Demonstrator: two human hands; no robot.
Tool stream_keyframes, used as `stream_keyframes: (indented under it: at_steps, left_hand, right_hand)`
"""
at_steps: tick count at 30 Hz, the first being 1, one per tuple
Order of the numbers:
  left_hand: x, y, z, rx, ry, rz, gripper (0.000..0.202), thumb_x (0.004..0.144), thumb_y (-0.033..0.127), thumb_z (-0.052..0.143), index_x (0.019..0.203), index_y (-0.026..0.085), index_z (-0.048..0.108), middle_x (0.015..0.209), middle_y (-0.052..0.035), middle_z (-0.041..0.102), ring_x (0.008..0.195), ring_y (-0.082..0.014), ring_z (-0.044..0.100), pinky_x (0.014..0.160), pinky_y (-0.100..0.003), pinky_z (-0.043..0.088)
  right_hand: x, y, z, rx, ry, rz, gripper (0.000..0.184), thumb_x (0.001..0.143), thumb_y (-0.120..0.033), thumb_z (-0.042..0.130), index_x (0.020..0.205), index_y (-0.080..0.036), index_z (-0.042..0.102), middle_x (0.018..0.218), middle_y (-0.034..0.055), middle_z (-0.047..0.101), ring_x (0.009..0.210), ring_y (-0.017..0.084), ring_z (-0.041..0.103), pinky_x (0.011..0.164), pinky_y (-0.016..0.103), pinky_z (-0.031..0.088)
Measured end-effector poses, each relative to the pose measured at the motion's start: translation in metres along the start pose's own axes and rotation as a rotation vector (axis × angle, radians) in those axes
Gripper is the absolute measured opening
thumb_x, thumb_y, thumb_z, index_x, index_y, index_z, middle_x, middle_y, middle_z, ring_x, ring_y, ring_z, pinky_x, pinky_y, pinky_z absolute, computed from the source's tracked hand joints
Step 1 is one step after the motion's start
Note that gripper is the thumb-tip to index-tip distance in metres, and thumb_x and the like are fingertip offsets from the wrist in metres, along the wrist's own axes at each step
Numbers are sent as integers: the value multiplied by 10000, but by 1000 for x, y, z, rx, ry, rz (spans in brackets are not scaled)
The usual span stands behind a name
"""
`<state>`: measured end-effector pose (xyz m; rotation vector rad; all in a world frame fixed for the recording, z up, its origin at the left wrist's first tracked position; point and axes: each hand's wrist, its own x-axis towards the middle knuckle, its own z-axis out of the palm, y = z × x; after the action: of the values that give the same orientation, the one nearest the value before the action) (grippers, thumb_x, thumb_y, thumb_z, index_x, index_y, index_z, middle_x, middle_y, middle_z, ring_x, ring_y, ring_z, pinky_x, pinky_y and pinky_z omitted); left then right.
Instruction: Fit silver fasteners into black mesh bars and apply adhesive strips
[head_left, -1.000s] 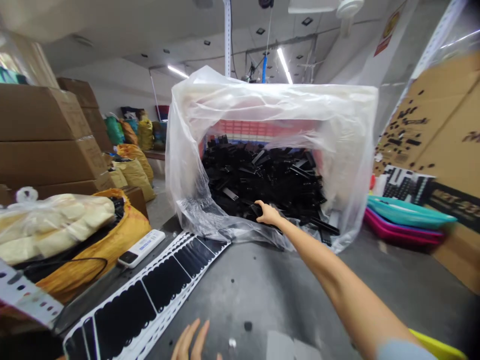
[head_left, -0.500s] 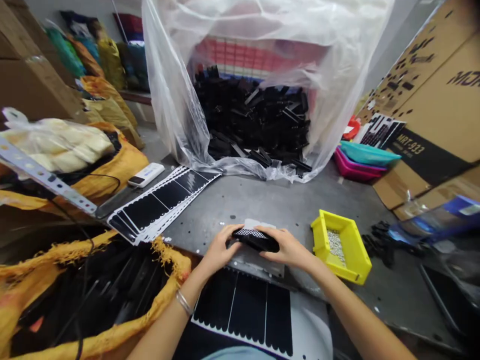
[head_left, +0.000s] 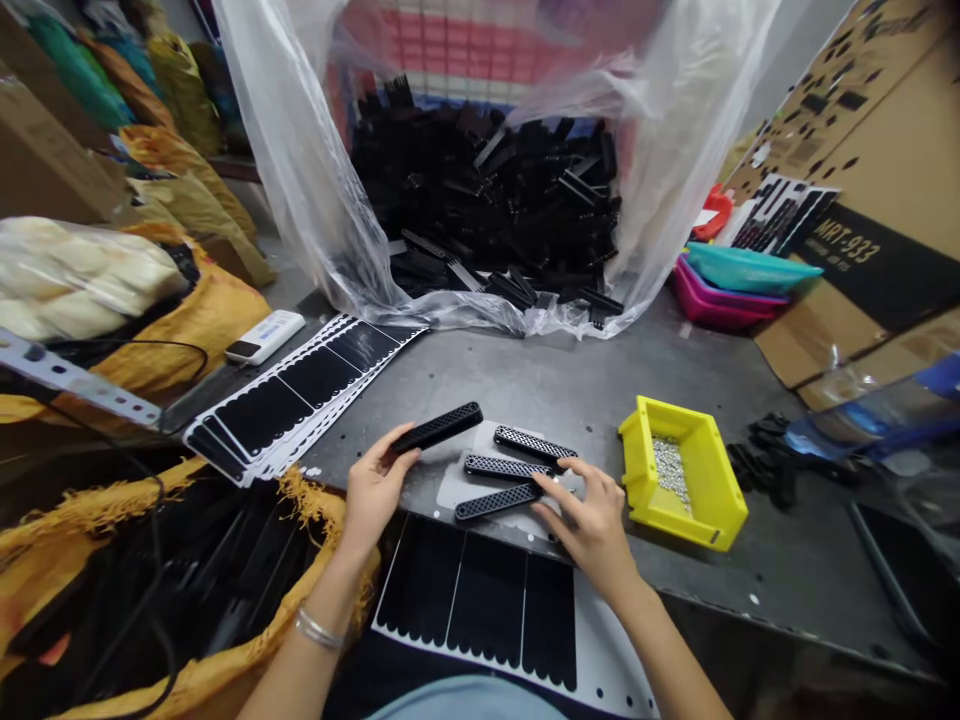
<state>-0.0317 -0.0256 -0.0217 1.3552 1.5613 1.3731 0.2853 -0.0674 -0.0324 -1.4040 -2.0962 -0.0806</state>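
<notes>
My left hand (head_left: 373,491) is closed on one black perforated comb piece (head_left: 439,427), held just above the grey table (head_left: 585,390). Three more black comb pieces (head_left: 504,468) lie side by side on a pale sheet in front of me. My right hand (head_left: 591,518) is beside them with fingers spread, its fingertips touching the nearest one. A sheet of black adhesive strips (head_left: 480,598) lies at the table's near edge under my wrists.
A big clear plastic bag (head_left: 300,190) full of black combs (head_left: 487,200) stands at the back. A yellow bin (head_left: 684,485) of small silvery bits sits right of my hands. More black strip sheets (head_left: 300,390) and a white device (head_left: 264,336) lie left; coloured trays (head_left: 731,285) and cardboard boxes (head_left: 862,230) right.
My right hand came back from the bag with comb pieces. Both hands held the bunch together; now three lie spread on the table and my left hand keeps one.
</notes>
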Motion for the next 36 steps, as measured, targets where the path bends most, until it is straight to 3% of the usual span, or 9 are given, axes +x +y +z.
stream_keyframes:
  at_steps: [3,7,10,15,19,24,28,32,36]
  left_hand:
    - [-19,5,-3,35,-33,0,407,871,393,731,1229,200,752,1251,-77,770,1170,-266,722,1109,-413,527]
    - [-34,10,7,129,-258,141,300,936,302,683,1223,272,766,1212,-46,783,1135,-236,732,1068,-377,551]
    - [-29,14,17,166,-399,297,352,999,231,590,1325,296,704,1240,-53,758,1153,-210,715,1037,-346,561]
    - [-17,13,23,257,-460,400,391,1007,184,569,1355,328,673,1146,-48,639,982,-153,705,910,-283,585]
    - [-20,10,20,359,-610,447,540,1014,122,496,1472,401,555,1168,-52,582,1091,-180,657,983,-343,569]
    - [-31,23,15,442,-624,275,790,944,99,510,1634,383,252,1559,-125,359,1483,-313,394,1216,-584,382]
    - [-32,28,30,395,-732,194,1147,796,250,802,1660,370,57,1655,-141,219,1554,-389,269,1241,-634,327]
    - [-29,20,58,394,-670,218,1164,781,216,822,1651,401,72,1546,-143,333,1435,-364,449,1169,-594,448]
    - [-28,15,74,493,-543,342,1263,685,78,771,1662,352,18,1680,-170,160,1545,-465,217,1194,-694,346]
  right_hand:
    - [6,-4,-1,25,-7,-45,234,1002,-282,634,1212,-331,726,1296,86,636,1188,289,581,959,451,433]
    - [-4,2,-9,71,-26,-49,206,998,-266,655,1195,-282,709,1135,79,696,1036,249,642,888,422,472]
    - [-19,5,-19,199,-62,3,244,1008,-239,635,1249,-253,666,1080,85,682,924,207,665,813,370,542]
    - [-31,0,-30,397,-131,8,245,1011,-175,610,1248,-232,638,1077,88,661,978,188,692,845,303,594]
    - [-30,-8,-27,405,-115,53,261,1005,-162,614,1257,-230,617,1073,89,645,967,189,690,833,292,592]
    - [-27,-24,-22,455,-80,220,153,997,-207,629,1140,-239,584,1053,67,589,778,147,628,705,274,570]
    - [-11,-25,-26,511,-144,274,137,985,-272,638,1111,-250,586,1091,65,575,777,149,614,710,291,568]
    - [23,2,-18,360,-91,418,323,1013,-410,578,1310,-286,595,1345,110,563,1196,268,603,1024,464,524]
    - [60,12,1,455,-341,392,393,1077,-476,415,1379,-314,608,1401,87,620,1342,279,527,1157,549,402]
